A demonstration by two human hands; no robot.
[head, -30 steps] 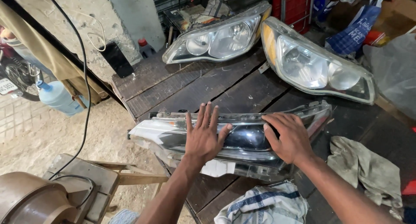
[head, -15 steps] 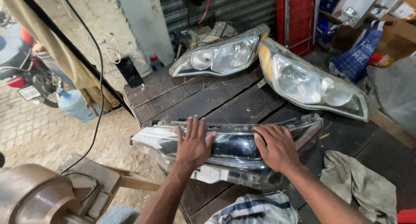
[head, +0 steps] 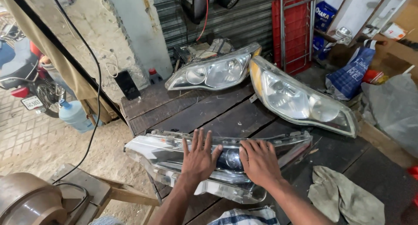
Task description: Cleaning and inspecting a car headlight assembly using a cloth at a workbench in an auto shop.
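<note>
Near headlamp point(head: 217, 162): at counter point(head: 204, 114) front edge, lens up. Left hand point(head: 199, 157), right hand point(head: 260, 162): flat, fingers spread, pressing to steady, gripping nothing. Two headlamps point(head: 213, 72) point(head: 300, 98) behind; rag point(head: 346, 199) right.

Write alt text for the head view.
Both hands, left and right, press flat on a headlight on a dark wooden table. Two more headlights lie beyond; a rag lies at right.
</note>
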